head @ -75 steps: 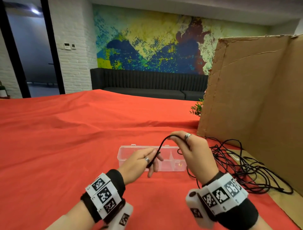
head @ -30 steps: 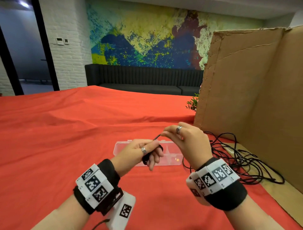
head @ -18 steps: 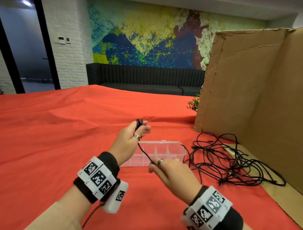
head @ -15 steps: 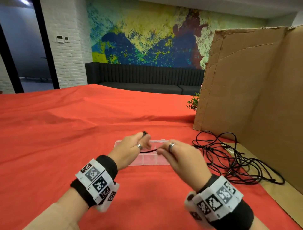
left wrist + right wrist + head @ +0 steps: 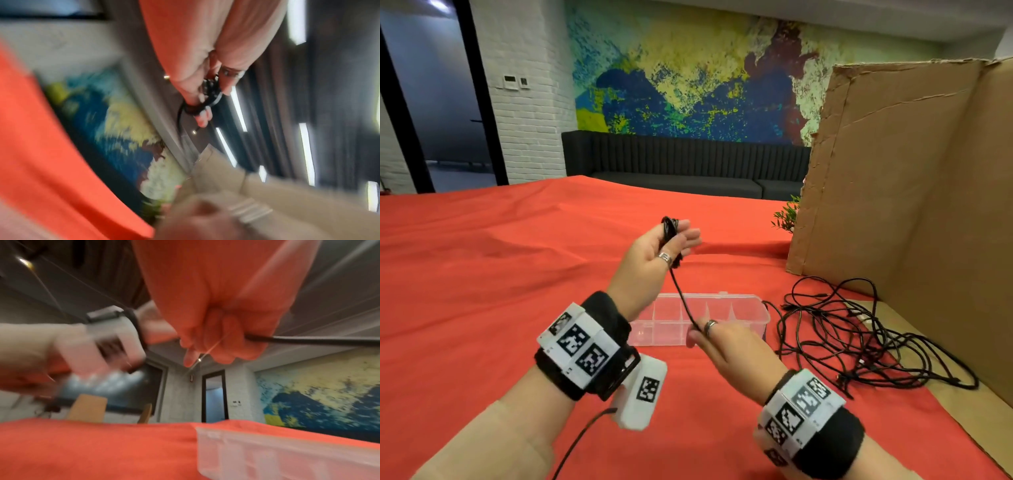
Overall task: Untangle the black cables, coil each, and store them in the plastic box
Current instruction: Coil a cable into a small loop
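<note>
black cable (image 5: 681, 291) partly coiled in the gripping left hand (image 5: 654, 253), right hand (image 5: 726, 346) pinching it; tangle (image 5: 859, 342) uncoiled, plastic box (image 5: 753, 317) unfilled.

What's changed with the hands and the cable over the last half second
The left hand rose with its small coil; the right hand dropped toward the near side of the plastic box, drawing the cable taut between them. Both kept their grip. The box and the tangled cables stayed put.

Bright mural (image 5: 688, 78) on wall, dark sofa (image 5: 674, 161) below, white brick (image 5: 527, 85) left.
</note>
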A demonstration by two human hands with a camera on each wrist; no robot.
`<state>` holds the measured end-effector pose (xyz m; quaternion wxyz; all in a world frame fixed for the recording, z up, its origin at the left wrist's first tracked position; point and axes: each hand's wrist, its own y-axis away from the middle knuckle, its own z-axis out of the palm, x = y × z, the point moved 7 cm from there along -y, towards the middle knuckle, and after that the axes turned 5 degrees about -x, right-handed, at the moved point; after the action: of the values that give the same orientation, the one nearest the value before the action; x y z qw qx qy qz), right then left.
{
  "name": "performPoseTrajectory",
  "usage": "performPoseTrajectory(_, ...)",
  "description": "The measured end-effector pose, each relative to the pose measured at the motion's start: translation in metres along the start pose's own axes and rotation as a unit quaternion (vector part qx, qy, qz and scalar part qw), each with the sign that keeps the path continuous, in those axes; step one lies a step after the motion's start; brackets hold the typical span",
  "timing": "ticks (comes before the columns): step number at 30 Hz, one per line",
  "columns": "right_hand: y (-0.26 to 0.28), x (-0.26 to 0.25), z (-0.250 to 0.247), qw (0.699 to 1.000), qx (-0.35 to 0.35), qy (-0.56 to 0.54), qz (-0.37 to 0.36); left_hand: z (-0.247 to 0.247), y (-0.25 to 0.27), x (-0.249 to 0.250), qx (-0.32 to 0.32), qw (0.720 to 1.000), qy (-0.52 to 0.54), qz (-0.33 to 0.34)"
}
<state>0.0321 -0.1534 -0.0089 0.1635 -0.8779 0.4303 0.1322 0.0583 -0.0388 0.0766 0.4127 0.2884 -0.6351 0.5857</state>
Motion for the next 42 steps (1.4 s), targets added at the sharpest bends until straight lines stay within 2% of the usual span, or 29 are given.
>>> performPoseTrajectory(1, 0.005, -0.007, -0.005, 1.000, 0.018, -0.003, -0.017, -0.004, 0.000, -0.005, -0.010, 0.990, -0.139, 0.011)
performPoseTrajectory(2, 0.009, -0.011, -0.015, 0.999, 0.042, -0.008, -0.023, -0.007, 0.001, -0.011, -0.030, 0.962, -0.270, 0.022)
performPoseTrajectory(4, 0.018, -0.012, -0.042, 0.994, 0.111, -0.004, -0.022, -0.011, 0.004, -0.022, -0.066, 0.902, -0.425, 0.030)
performPoseTrajectory(6, 0.027, -0.005, -0.070, 0.981, 0.192, 0.014, -0.006, -0.015, 0.010, -0.027, -0.097, 0.890, -0.446, 0.016)
performPoseTrajectory(8, 0.031, 0.000, -0.093, 0.960, 0.272, 0.058, -0.003, -0.004, 0.019, -0.030, -0.168, 0.887, -0.430, 0.005)
performPoseTrajectory(9, 0.032, 0.000, -0.102, 0.947, 0.310, 0.088, -0.004, 0.007, 0.026, -0.031, -0.212, 0.890, -0.404, -0.009)
performPoseTrajectory(11, 0.028, 0.006, -0.116, 0.929, 0.353, 0.106, 0.024, 0.029, 0.038, -0.028, -0.273, 0.919, -0.278, -0.058)
performPoseTrajectory(13, 0.013, 0.023, -0.113, 0.944, 0.314, 0.056, 0.081, 0.043, 0.040, -0.015, -0.274, 0.954, -0.093, -0.080)
performPoseTrajectory(14, 0.005, 0.030, -0.104, 0.957, 0.272, 0.032, 0.096, 0.047, 0.038, -0.005, -0.252, 0.964, 0.003, -0.078)
performPoseTrajectory(16, -0.010, 0.029, -0.074, 0.980, 0.177, 0.004, 0.088, 0.045, 0.027, 0.008, -0.177, 0.967, 0.171, -0.058)
performPoseTrajectory(18, -0.016, 0.010, -0.036, 0.996, 0.079, -0.010, 0.047, 0.032, 0.015, 0.012, -0.086, 0.969, 0.231, -0.024)
performPoseTrajectory(20, -0.010, -0.014, -0.007, 0.999, 0.007, -0.038, -0.014, 0.012, 0.005, 0.010, -0.018, 0.986, 0.163, 0.014)
performPoseTrajectory(22, 0.000, -0.027, 0.000, 0.996, -0.009, -0.070, -0.060, -0.003, 0.002, 0.005, -0.002, 0.999, -0.010, 0.047)
performPoseTrajectory(23, 0.004, -0.029, -0.005, 0.994, -0.010, -0.082, -0.068, -0.009, 0.003, 0.000, -0.006, 0.990, -0.127, 0.059)
performPoseTrajectory(24, 0.006, -0.029, -0.011, 0.994, -0.011, -0.088, -0.070, -0.012, 0.005, -0.007, -0.026, 0.967, -0.247, 0.064)
performPoseTrajectory(26, 0.011, -0.023, -0.031, 0.995, 0.012, -0.076, -0.068, -0.012, 0.011, -0.023, -0.085, 0.890, -0.445, 0.053)
performPoseTrajectory(27, 0.012, -0.016, -0.044, 0.996, 0.040, -0.062, -0.059, -0.011, 0.014, -0.028, -0.113, 0.866, -0.486, 0.037)
performPoseTrajectory(28, 0.012, -0.006, -0.057, 0.995, 0.077, -0.050, -0.043, -0.010, 0.018, -0.033, -0.140, 0.864, -0.483, 0.012)
performPoseTrajectory(29, 0.012, 0.003, -0.072, 0.992, 0.120, -0.036, -0.025, -0.006, 0.023, -0.035, -0.168, 0.883, -0.437, -0.032)
performPoseTrajectory(31, 0.012, 0.013, -0.095, 0.978, 0.208, -0.006, -0.005, 0.009, 0.032, -0.040, -0.213, 0.930, -0.268, -0.138)
performPoseTrajectory(32, 0.010, 0.017, -0.103, 0.970, 0.244, 0.001, 0.005, 0.019, 0.037, -0.038, -0.232, 0.938, -0.194, -0.167)
performPoseTrajectory(35, -0.003, 0.027, -0.106, 0.955, 0.292, -0.051, 0.032, 0.041, 0.040, -0.020, -0.251, 0.955, -0.001, -0.155)
performPoseTrajectory(37, -0.013, 0.029, -0.088, 0.965, 0.242, -0.092, 0.031, 0.041, 0.034, -0.006, -0.213, 0.960, 0.136, -0.123)
performPoseTrajectory(39, -0.018, 0.020, -0.056, 0.983, 0.149, -0.105, 0.007, 0.032, 0.026, 0.002, -0.161, 0.960, 0.217, -0.078)
performPoseTrajectory(42, -0.011, -0.005, -0.014, 0.992, 0.054, -0.110, -0.041, 0.011, 0.016, -0.006, -0.083, 0.981, 0.174, -0.035)
